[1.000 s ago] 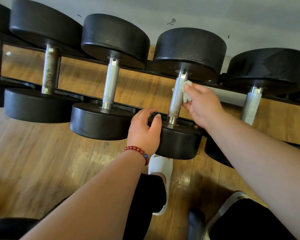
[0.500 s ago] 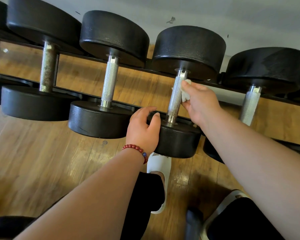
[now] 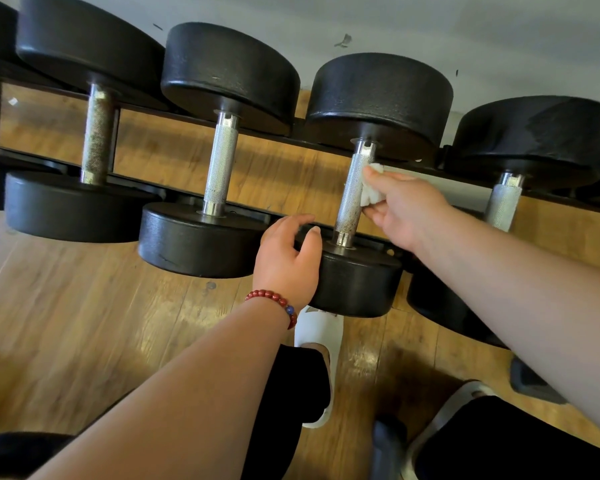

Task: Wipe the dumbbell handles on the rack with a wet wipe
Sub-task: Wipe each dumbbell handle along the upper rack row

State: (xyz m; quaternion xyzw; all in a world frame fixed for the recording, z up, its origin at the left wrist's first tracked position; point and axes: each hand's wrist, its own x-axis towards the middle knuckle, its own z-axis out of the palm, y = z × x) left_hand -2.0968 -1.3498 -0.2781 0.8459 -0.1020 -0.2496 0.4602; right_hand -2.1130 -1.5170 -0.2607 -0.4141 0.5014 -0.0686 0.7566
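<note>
A person's right hand (image 3: pixel 406 206) pinches a crumpled white wet wipe (image 3: pixel 369 192) and presses it against the right side of the knurled steel handle (image 3: pixel 350 199) of a black round-headed dumbbell (image 3: pixel 378 98), which lies across the rails of a black metal rack (image 3: pixel 174 114) between neighbouring dumbbells. The left hand (image 3: pixel 286 261), a red bead bracelet (image 3: pixel 274 299) at the wrist, curls thumb and fingers over the rim of that dumbbell's near black weight head (image 3: pixel 357 282). Below lie a glossy wooden floor (image 3: pixel 84 323) and a white slipper (image 3: pixel 321 327).
</note>
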